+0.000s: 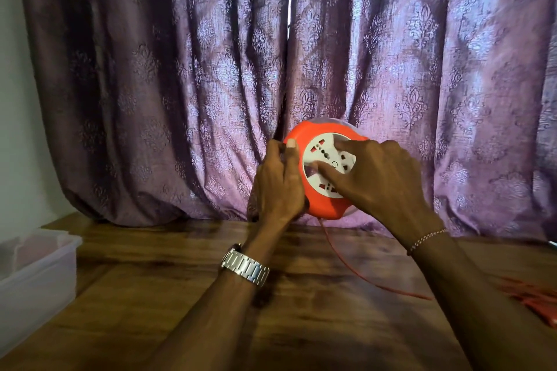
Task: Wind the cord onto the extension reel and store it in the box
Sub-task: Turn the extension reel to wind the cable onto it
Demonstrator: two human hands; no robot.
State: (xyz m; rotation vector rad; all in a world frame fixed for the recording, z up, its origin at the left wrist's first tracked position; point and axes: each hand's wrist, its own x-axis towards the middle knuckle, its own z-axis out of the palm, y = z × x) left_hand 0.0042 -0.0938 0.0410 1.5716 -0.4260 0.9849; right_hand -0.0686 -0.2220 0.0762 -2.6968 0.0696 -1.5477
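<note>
Your two hands raised together above the table, forearms reaching forward.

Your left hand (280, 181) curls its fingers round the rim of the reel (319, 205), thumb up along the edge, a metal watch (245, 265) on the wrist. Your right hand (382, 178) lies over the reel's face, index and middle fingers (328, 173) stretched flat against it, a thin bracelet (425, 240) on the wrist.

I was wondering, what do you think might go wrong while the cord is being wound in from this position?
The loose cord trails to a heap at the table's right edge; it may tangle or snag as it feeds in. The reel is off the table, gripped only at its rim by the left hand, so it could twist. The right hand's fingers might slip off the socket face.
</note>
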